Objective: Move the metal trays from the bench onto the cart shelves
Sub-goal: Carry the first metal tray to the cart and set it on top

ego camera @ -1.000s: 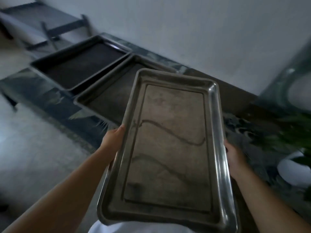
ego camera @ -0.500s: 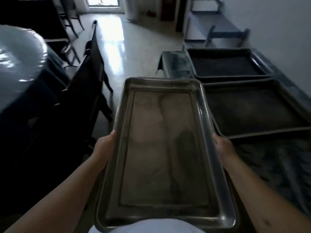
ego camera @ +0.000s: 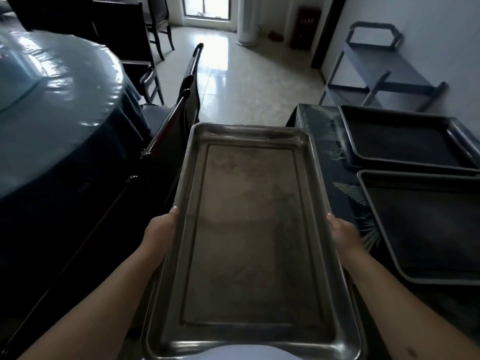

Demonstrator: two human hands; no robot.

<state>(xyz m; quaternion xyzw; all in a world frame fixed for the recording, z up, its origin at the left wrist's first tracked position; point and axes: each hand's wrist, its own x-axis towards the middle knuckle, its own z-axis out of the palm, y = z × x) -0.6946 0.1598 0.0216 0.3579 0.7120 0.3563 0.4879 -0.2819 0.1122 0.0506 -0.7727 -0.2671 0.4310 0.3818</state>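
Note:
I hold a long, empty metal tray level in front of my body, its short end pointing away from me. My left hand grips its left rim and my right hand grips its right rim. Two more metal trays stay on the dark patterned bench to my right: a near tray and a far tray. The grey cart with open shelves stands beyond the bench against the wall.
A large round table with a glossy blue cover fills the left side. Dark wooden chairs stand between it and me. Pale tiled floor runs ahead toward a bright doorway.
My view has swung left away from the bench, so the two bench trays now lie to my right. The held tray stays in both hands, and the cart has come into view ahead.

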